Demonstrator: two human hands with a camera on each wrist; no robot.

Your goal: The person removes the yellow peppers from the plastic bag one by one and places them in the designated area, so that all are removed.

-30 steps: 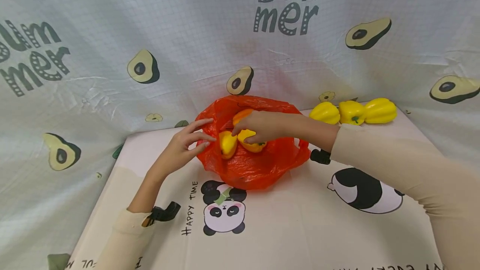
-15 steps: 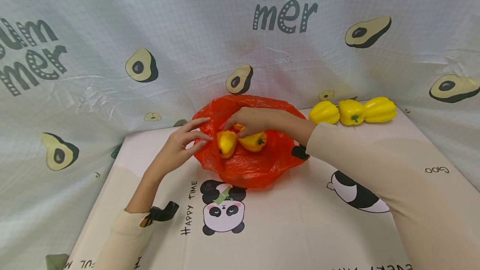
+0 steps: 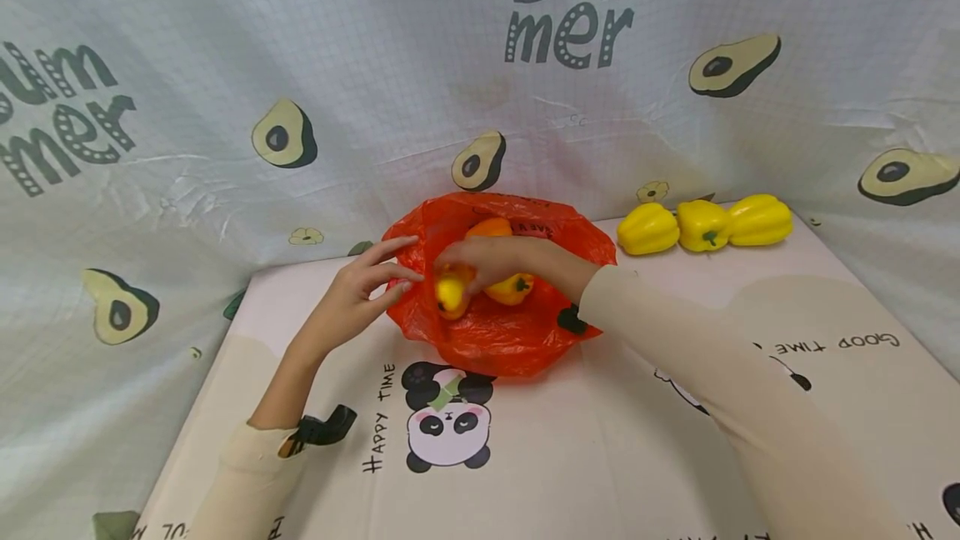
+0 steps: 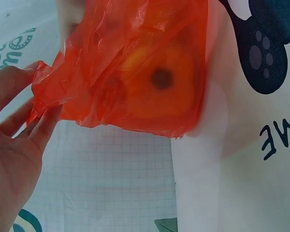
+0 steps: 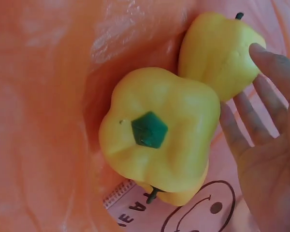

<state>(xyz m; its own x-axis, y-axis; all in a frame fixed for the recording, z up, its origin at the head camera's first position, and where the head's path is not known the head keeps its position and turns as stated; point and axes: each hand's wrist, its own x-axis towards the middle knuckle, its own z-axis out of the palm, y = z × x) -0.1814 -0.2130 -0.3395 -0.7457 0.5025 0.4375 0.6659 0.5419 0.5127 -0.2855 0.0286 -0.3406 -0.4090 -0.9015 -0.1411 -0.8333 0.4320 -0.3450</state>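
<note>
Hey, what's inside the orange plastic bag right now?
Inside the orange bag lie yellow peppers: the right wrist view shows two plainly and part of a third beneath. The right hand reaches in, fingers at one. The bag's folds and the hand hide anything deeper.

Yellow pepper [image 5: 159, 135], green stem cap facing camera, lies inside orange bag [image 5: 48, 96]. Second pepper [image 5: 217, 53] touches it, upper right. Third [image 5: 176, 195] peeks from beneath. Right hand [image 5: 266, 159], fingers straight, just right of it.
</note>
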